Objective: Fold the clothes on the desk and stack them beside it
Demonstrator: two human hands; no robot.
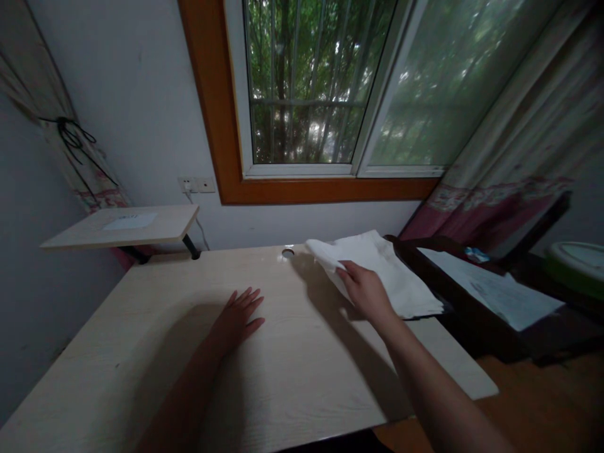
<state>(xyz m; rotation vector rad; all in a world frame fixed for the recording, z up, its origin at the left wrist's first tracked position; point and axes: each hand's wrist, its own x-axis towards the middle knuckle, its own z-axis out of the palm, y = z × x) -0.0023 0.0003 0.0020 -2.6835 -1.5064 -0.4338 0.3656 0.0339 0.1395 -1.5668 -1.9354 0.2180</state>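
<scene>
My left hand (238, 318) rests palm down on the light wooden desk (292, 377), its fingers spread and nothing in it. On the desk's right side lies a folded white cloth (394, 274) in a flat stack. My right hand (365, 289) pinches the cloth's left edge between thumb and fingers, and that edge is lifted off the desktop. Something dark shows under the cloth's near right corner; I cannot make out what it is.
A small raised shelf (127, 226) with a paper (131, 221) on it stands at the desk's back left. Behind is a window with an orange-brown frame (330, 190). To the right, dark furniture holds a large paper sheet (491, 286) and a green round object (576, 270).
</scene>
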